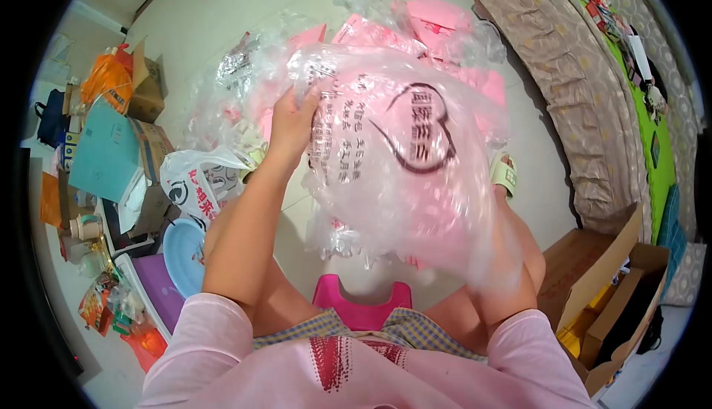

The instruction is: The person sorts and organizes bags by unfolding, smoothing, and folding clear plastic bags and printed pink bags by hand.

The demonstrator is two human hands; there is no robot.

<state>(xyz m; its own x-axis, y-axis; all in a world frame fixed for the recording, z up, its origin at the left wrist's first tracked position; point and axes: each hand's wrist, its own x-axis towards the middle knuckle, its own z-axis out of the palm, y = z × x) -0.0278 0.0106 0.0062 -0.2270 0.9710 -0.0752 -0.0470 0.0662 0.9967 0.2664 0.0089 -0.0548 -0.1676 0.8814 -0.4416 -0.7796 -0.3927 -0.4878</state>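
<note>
A large clear plastic bag (371, 179) with dark printed characters and a heart-shaped outline hangs spread in front of me, above the floor. My left hand (295, 120) is closed on its upper left edge, thumb on the near side. Pink shows through the film, but I cannot make out what is inside or behind it. My right forearm (512, 290) runs up under the bag's lower right side; the right hand is hidden by the film. Beyond the bag lie pink printed packages (378, 34) and crumpled clear plastic (230, 97) on the floor.
A pink stool (363, 305) is between my legs. Left are a white printed bag (204, 186), a blue basin (184, 257), a teal box (107, 155) and cartons. An open cardboard box (623, 283) stands right, near a cloth-draped bed (564, 97).
</note>
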